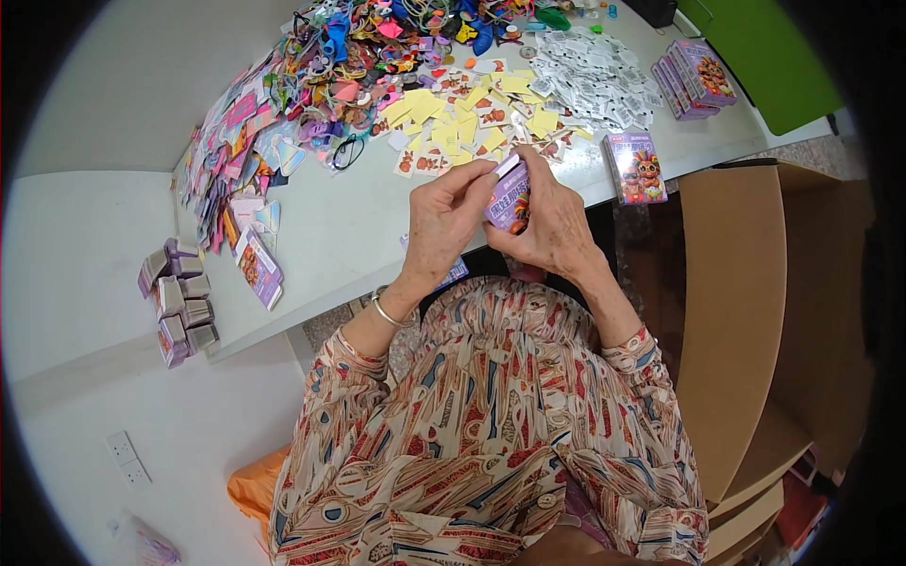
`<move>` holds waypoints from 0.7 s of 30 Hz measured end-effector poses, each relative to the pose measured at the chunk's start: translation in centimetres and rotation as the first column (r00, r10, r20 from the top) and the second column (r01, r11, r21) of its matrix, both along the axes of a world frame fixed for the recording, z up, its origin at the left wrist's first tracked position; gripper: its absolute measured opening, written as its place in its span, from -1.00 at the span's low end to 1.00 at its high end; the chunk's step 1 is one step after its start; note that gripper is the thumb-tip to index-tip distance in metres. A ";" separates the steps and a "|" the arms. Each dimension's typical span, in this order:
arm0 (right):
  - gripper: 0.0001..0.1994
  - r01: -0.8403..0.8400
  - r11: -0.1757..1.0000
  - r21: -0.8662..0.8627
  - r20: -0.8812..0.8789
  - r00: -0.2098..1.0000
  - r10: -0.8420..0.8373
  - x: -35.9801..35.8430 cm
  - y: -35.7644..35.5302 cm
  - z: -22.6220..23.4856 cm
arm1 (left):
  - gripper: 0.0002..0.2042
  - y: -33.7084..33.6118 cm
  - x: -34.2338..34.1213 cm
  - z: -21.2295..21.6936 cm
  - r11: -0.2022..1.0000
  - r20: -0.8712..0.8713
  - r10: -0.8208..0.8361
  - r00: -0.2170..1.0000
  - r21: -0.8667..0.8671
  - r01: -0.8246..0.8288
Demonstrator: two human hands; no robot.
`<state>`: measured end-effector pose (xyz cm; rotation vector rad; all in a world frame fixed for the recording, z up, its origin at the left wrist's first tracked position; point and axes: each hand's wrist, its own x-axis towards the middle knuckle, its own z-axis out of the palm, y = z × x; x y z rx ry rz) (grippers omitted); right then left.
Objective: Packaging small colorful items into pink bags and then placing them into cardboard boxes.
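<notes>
Bright even light, sharp, fisheye-bent dark rim

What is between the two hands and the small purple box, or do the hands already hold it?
Nothing visible stands between them. The left hand and the right hand both hold the small purple box directly, above the near edge of the white table.

The person wears a long-sleeved blouse printed with jagged shapes in cream, rust red, teal and brown, its cuffs gathered well back from the fingers. A thin silver bangle circles the left wrist.
</notes>
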<state>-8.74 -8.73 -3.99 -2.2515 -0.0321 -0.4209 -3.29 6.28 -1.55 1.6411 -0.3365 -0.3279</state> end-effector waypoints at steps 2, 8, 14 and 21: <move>-0.14 -0.007 1.000 0.005 -0.010 1.000 0.007 0.0 -0.1 0.0 | -0.79 0.0 -0.1 -0.1 1.000 0.055 0.022 0.998 0.012 -0.023; -0.10 -0.021 0.999 -0.033 0.004 1.000 0.021 -0.2 0.1 -0.3 | -0.79 0.1 -0.6 0.0 0.974 0.243 -0.004 0.970 0.219 -0.051; -0.05 -0.044 0.993 -0.108 0.014 0.999 0.046 -0.6 0.1 -0.2 | -0.81 0.2 -1.0 0.2 0.951 0.401 -0.042 0.915 0.297 -0.086; -0.16 -0.060 0.992 -0.114 0.020 0.998 0.062 -0.9 0.4 -0.2 | -0.79 0.5 -1.5 1.0 0.954 0.223 -0.092 0.970 0.298 0.022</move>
